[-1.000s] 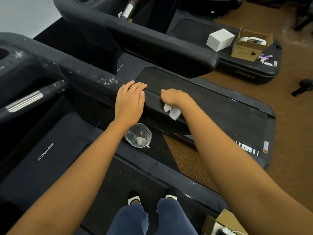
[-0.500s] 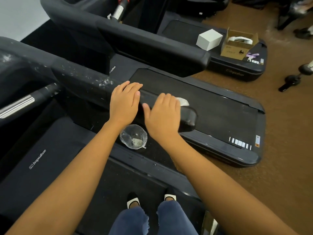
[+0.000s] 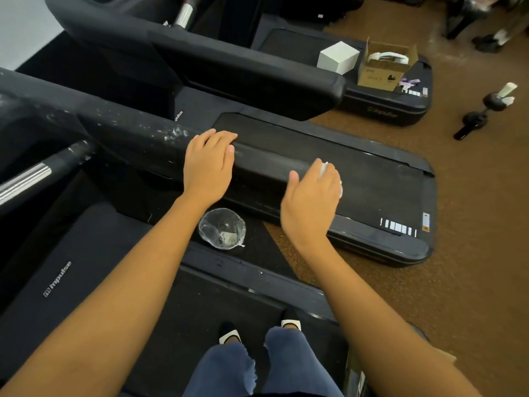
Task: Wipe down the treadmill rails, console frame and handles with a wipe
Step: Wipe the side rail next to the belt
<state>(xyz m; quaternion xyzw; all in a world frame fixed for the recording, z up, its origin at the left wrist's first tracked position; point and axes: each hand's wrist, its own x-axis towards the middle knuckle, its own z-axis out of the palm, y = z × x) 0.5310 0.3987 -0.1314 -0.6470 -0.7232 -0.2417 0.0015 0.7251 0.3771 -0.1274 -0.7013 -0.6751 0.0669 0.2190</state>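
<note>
Handrail (image 3: 266, 164), frame centre: braced by the flat, empty left hand (image 3: 208, 164). Wipe (image 3: 325, 169) is pinched under the right hand (image 3: 312, 196) fingers (image 3: 317, 170). Firm, overlapping strokes toward the speckled upper-left section are advised.

**What I'm wearing**

My arms are bare from wrist to past the elbow; no sleeve, watch or ring shows on my left hand (image 3: 207, 164) or my right hand (image 3: 310, 203). I have dark blue jeans (image 3: 257, 368) with frayed, ragged hems, and black shoes (image 3: 230, 335) with pale cream uppers peeking out below them.
</note>
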